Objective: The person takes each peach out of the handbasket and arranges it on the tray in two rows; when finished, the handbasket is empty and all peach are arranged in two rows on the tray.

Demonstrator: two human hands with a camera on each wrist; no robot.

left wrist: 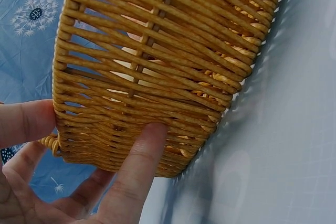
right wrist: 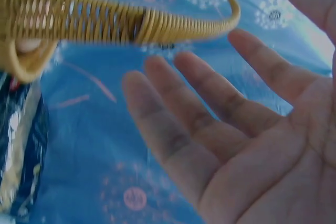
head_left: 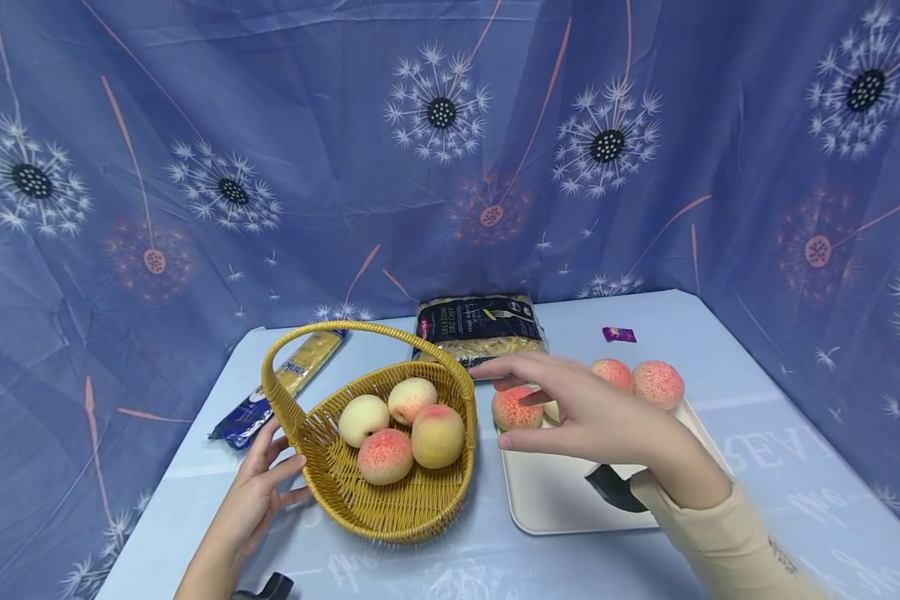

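Observation:
A yellow-brown wicker basket (head_left: 457,500) with a tall arched handle holds several peaches, among them a red-speckled peach (head_left: 386,456) and a yellow-red peach (head_left: 438,436). My left hand (head_left: 251,492) is at its left side. In the left wrist view, one fingertip meets the rim and another finger (left wrist: 134,174) lies straight against the woven wall. My right hand (head_left: 581,408) hovers over a white tray (head_left: 555,492), palm turned toward the basket, fingers spread and holding nothing. Several peaches, including a red-speckled one (head_left: 658,384), lie at the tray's back, partly hidden by this hand.
A bag of penne pasta (head_left: 480,325) lies behind the basket. Left of it is a long blue and yellow pasta packet (head_left: 300,367), partly behind the handle. A small purple wrapped item (head_left: 618,334) sits at the back right. A blue dandelion-print cloth (head_left: 345,208) hangs behind the table.

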